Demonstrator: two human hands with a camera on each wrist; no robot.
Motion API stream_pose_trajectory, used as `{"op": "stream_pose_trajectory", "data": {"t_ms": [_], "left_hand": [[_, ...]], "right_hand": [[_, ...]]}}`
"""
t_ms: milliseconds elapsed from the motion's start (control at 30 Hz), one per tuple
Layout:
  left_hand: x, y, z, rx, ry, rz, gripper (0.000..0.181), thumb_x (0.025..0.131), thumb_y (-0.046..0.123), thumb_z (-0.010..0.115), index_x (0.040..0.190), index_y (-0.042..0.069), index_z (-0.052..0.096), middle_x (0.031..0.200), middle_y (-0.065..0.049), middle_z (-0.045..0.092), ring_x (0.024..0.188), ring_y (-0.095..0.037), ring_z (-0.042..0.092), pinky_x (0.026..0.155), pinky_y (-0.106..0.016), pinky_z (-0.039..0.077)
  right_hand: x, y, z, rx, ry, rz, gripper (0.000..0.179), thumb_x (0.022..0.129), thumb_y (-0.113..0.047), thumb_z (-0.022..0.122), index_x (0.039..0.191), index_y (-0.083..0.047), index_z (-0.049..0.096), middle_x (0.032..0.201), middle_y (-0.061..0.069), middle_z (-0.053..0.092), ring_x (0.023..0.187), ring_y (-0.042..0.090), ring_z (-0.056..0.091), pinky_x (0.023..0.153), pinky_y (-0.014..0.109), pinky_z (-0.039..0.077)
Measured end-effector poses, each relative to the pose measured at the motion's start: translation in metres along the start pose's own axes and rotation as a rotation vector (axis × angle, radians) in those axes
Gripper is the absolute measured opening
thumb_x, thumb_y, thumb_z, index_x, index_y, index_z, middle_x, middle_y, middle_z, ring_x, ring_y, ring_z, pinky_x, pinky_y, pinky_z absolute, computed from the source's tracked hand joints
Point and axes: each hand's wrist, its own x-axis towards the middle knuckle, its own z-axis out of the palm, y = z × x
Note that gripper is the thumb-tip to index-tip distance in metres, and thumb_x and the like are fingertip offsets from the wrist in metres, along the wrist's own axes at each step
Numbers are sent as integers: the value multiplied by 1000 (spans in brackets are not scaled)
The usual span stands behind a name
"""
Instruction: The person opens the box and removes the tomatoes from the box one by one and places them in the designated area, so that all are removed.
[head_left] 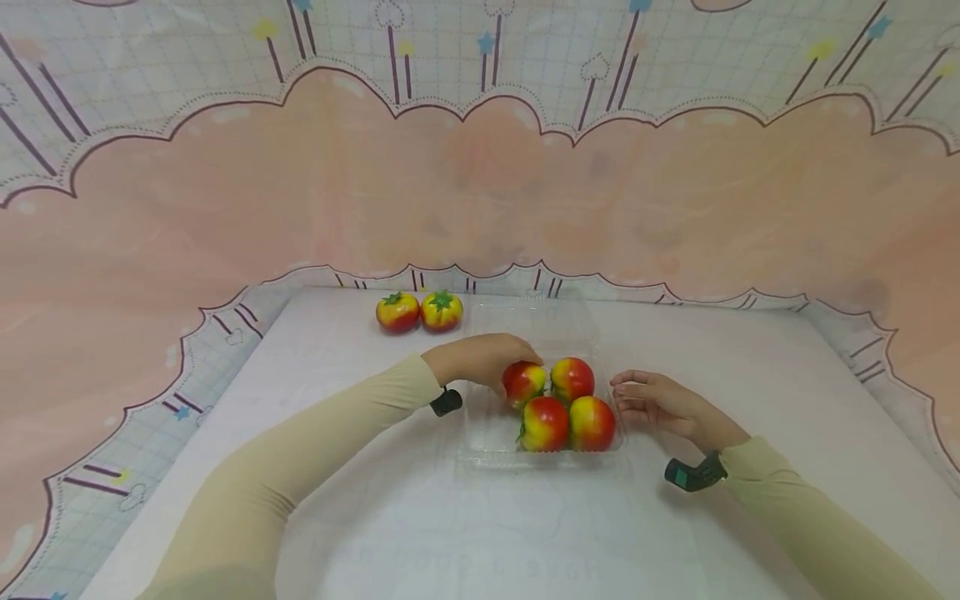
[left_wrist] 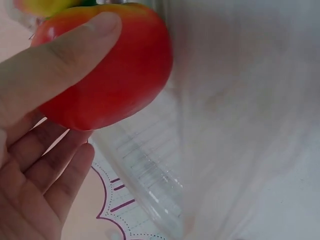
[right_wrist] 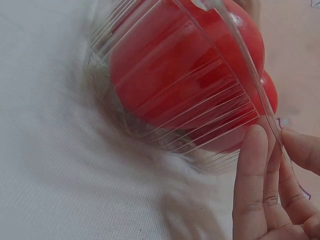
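Observation:
My left hand (head_left: 483,357) grips a red-and-yellow tomato (left_wrist: 120,75) inside a clear plastic container (head_left: 487,433). Its thumb (left_wrist: 90,42) lies across the fruit's red skin, and the other fingers curl at the far side. Three more tomatoes sit close by in the container: one behind (head_left: 573,377), one at the front (head_left: 545,423) and one at front right (head_left: 592,423). At the container's right edge, my right hand (head_left: 667,406) pinches the thin rim (right_wrist: 267,112), with fingertips against the ribbed outer wall.
Two tomatoes, one left (head_left: 397,312) and one right (head_left: 442,311), stand side by side at the back of the white table (head_left: 360,533), left of the container. The container's clear lid (head_left: 525,317) lies opened backward. A patterned cloth (head_left: 480,192) rises behind the table.

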Motion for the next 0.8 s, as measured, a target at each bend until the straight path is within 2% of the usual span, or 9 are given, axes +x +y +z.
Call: {"op": "stream_pose_trajectory", "data": {"t_ms": [233, 400, 633, 800], "left_hand": [[-10, -7, -5, -78, 57, -12, 63, 75, 15, 79, 132, 12, 53, 134, -4, 56, 123, -20, 51, 108, -33, 41], [-18, -10, -8, -162, 100, -33, 64, 75, 17, 79, 132, 11, 52, 132, -6, 56, 120, -21, 52, 104, -34, 44], [-29, -14, -7, -244, 143, -33, 65, 76, 15, 78, 134, 11, 50, 134, -6, 55, 122, -22, 51, 103, -39, 45], [-34, -16, -6, -279, 176, -24, 66, 77, 16, 77, 136, 12, 47, 136, -6, 52, 125, -22, 49, 105, -38, 44]], "right_hand": [[0, 0, 1, -1, 9, 9, 10, 96, -13, 52, 105, -11, 56, 89, -3, 64, 80, 10, 62, 79, 19, 55], [0, 1, 1, 7, 15, 11, 11, 96, -14, 53, 106, -10, 56, 88, -2, 64, 79, 10, 62, 79, 19, 56], [0, 1, 1, 7, 13, 8, 11, 96, -14, 52, 105, -10, 56, 88, -3, 64, 79, 10, 62, 78, 19, 56], [0, 0, 2, 16, 12, 5, 10, 96, -14, 53, 104, -10, 57, 87, -2, 64, 78, 10, 62, 78, 19, 56]]}}
